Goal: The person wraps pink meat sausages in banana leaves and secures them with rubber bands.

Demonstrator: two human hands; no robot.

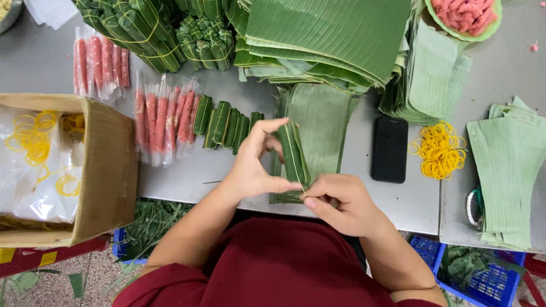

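A small leaf-wrapped roll [293, 154] is held above the near edge of the grey desk [409, 199], between both hands. The left hand [254, 165] is closed on the roll, with the thumb pressed against its lower end and the fingers curled behind its upper part. The right hand [341, 202] is closed in a pinch at the bottom tip of the roll, where a thin pale strand is seen running up the roll's face.

Directly beneath the roll, a stack of cut leaf strips [321, 122] is laid flat on the desk. To its left, a row of finished green rolls [224, 126] is lined up side by side, touching one another. Further left, red sausages in clear wrap [162, 116] are spread out, with a second batch [99, 62] behind them.

A black phone [389, 149] is lying face up just right of the strips, and a heap of yellow rubber bands [441, 149] is beside it. A cardboard box [108, 170] with bagged bands is set at the left edge. Large folded leaves [330, 34] are piled at the back.
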